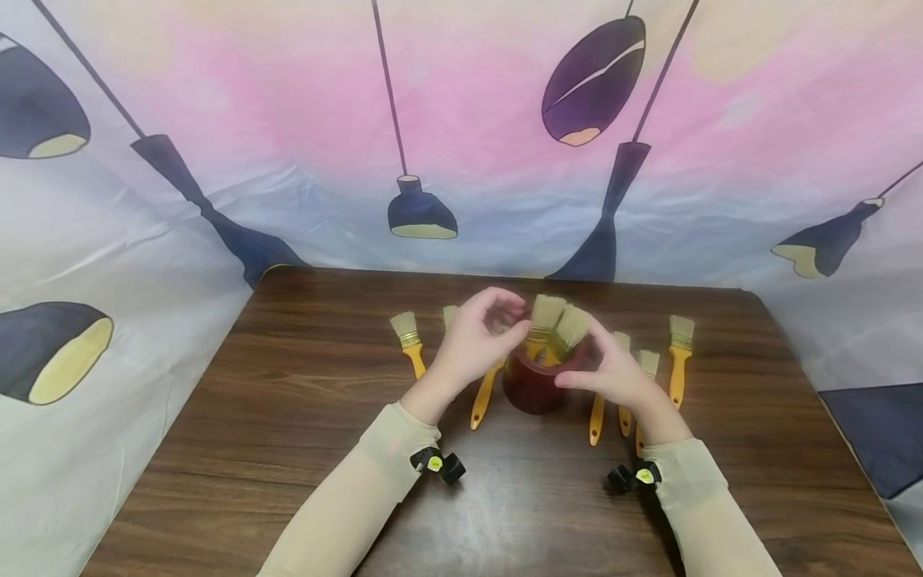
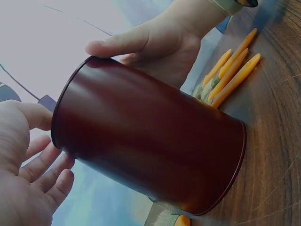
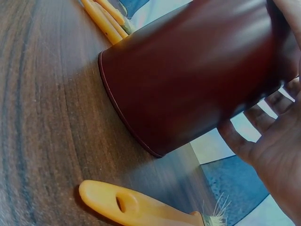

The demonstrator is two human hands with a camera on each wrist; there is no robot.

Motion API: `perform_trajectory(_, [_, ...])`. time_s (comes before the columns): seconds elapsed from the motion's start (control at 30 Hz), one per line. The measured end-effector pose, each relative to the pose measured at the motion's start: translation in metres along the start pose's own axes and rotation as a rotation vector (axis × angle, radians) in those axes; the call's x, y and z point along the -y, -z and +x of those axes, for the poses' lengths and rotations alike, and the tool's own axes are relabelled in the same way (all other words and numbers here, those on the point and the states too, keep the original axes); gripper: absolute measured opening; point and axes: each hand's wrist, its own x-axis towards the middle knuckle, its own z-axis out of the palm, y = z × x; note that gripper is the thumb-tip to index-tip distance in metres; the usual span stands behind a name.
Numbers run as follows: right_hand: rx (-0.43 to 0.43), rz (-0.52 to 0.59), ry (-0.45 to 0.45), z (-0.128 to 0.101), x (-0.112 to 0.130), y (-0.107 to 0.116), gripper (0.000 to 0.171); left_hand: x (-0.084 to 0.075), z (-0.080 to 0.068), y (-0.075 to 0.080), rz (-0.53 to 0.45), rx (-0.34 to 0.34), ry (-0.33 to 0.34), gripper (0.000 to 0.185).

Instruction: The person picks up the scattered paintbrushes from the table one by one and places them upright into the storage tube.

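Note:
A dark red cylindrical cup (image 1: 531,393) stands upright on the table, with paintbrushes (image 1: 572,327) in it, bristles up. My left hand (image 1: 479,336) is at the cup's left rim, its fingers loosely bent and spread; in the left wrist view its fingertips (image 2: 66,181) come right up to the rim and side. On the other side my right hand (image 1: 618,373) holds the cup, the thumb at the front rim and the fingers along the wall in the right wrist view. The brush handles inside are mostly hidden by the cup.
On the brown wooden table (image 1: 288,449), yellow-handled paintbrushes lie to both sides of the cup: one (image 1: 406,328) at the far left, another (image 1: 481,401) close by, several right of it, including one brush (image 1: 678,361) farthest right. A printed cloth (image 1: 324,120) hangs behind.

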Motion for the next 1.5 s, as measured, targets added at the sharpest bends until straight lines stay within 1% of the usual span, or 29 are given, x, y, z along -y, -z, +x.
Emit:
perform_trajectory(0.2, [-0.004,-0.004,-0.003,-0.001,0.001,0.0,0.095,0.0,0.0,0.005,-0.003,0.038,0.015,0.03])
perform_trajectory(0.3, [-0.015,-0.022,-0.012,-0.001,0.001,0.0,0.096,-0.002,0.0,0.009,-0.01,0.058,0.029,0.032])
perform_trajectory(0.43, [-0.021,-0.036,-0.021,-0.002,0.002,-0.001,0.097,-0.003,-0.002,0.016,-0.009,0.065,0.042,0.035])
perform_trajectory(0.6, [-0.019,-0.028,-0.02,-0.002,0.002,-0.001,0.097,0.0,-0.002,0.029,0.017,0.045,0.053,0.037])
perform_trajectory(0.77, [-0.01,-0.022,-0.019,-0.002,0.002,0.0,0.097,0.006,-0.002,0.049,0.049,0.006,0.061,0.041])
perform_trajectory(0.9, [-0.004,-0.013,-0.016,-0.002,0.002,-0.001,0.097,0.015,-0.006,0.067,0.124,-0.027,0.093,0.043])
perform_trajectory(1.07, [-0.009,-0.022,-0.012,-0.002,0.001,-0.002,0.098,0.033,-0.02,0.084,0.269,-0.053,0.151,0.045])
perform_trajectory(1.2, [-0.001,0.005,-0.009,-0.002,0.0,-0.003,0.097,0.049,-0.034,0.094,0.399,-0.055,0.204,0.054])
perform_trajectory(1.3, [-0.001,0.013,-0.002,-0.002,0.0,-0.003,0.096,0.058,-0.046,0.1,0.475,-0.063,0.259,0.062])
perform_trajectory(1.37, [-0.005,0.003,0.0,-0.002,0.0,-0.002,0.097,0.062,-0.052,0.103,0.511,-0.074,0.297,0.066])
perform_trajectory(1.5, [-0.013,-0.009,-0.004,-0.002,-0.001,-0.001,0.098,0.068,-0.061,0.108,0.554,-0.083,0.345,0.076])
